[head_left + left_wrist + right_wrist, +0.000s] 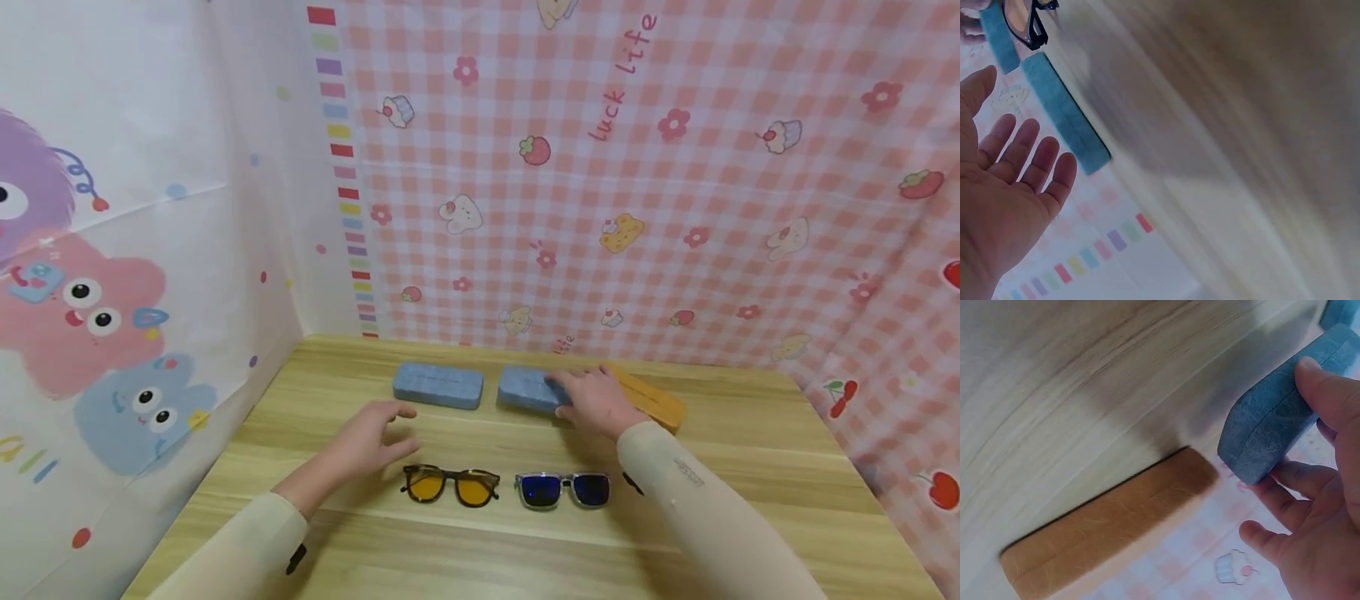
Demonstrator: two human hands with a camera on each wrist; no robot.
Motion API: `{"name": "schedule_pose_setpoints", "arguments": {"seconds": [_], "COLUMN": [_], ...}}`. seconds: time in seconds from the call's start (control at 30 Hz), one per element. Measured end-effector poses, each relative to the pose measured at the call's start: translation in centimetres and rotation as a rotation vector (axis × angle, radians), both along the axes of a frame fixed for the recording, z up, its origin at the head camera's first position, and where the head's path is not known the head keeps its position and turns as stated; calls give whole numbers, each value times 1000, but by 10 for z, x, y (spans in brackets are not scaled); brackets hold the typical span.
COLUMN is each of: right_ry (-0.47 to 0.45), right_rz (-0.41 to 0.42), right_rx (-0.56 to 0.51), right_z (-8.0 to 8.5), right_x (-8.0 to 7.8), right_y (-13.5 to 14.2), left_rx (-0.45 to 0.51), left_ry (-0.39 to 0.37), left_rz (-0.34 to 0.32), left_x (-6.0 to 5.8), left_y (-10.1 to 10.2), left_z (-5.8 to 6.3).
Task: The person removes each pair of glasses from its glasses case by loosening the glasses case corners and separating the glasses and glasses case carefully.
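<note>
My right hand (598,403) grips the right end of a blue glasses case (522,390) at the back of the table. In the right wrist view the thumb lies on one side of that case (1272,415) and fingers on the other. My left hand (363,443) hovers with parted fingers, holding nothing, left of the black-framed glasses (425,489) with yellow lenses. A second blue glasses case (437,387) lies just beyond it. Right of the yellow-lensed pair sit clear-framed sunglasses (540,492) with dark blue lenses.
An orange glasses case (656,402) lies at an angle beside my right hand, partly hidden by it in the head view. The wooden table (465,558) meets a pink checked cloth (495,200) at the back and a white printed cloth (247,225) on the left.
</note>
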State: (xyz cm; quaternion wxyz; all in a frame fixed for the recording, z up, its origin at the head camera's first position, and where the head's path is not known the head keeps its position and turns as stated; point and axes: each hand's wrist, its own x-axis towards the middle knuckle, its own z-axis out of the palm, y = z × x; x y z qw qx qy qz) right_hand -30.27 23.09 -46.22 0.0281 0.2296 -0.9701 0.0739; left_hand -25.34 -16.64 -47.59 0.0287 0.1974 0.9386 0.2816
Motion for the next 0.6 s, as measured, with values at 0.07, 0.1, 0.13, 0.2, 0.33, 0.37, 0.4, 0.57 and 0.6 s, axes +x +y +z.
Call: {"name": "schedule_pose_setpoints", "arguments": {"seconds": [0.07, 0.1, 0.13, 0.2, 0.33, 0.37, 0.4, 0.57, 0.6], "right_ry": [-14, -23, -31, -38, -65, -69, -76, -93, -98], "right_rz": [-24, -38, -47, -55, -53, -50, -51, -39, -33], "right_rx": [17, 26, 30, 48, 64, 69, 68, 49, 41], "right_z": [-3, -4, -6, -9, -13, -13, -12, -12, -13], "right_x": [-7, -10, -12, -15, -17, -17, -17, -19, -19], "right_y": [0, 0, 0, -2, -7, -9, -10, -14, -14], "left_rx": [-5, -3, -1, -1, 4, 9, 12, 35, 33], "left_ry": [19, 21, 22, 24, 24, 21, 22, 24, 23], "left_rz": [2, 7, 11, 19, 34, 38, 37, 32, 33], "left_x": [5, 7, 9, 11, 14, 14, 14, 15, 15], "left_y": [-3, -5, -6, -7, -9, -9, -9, -10, -10], "left_z": [0, 0, 0, -1, -4, -5, -6, -7, -8]}}
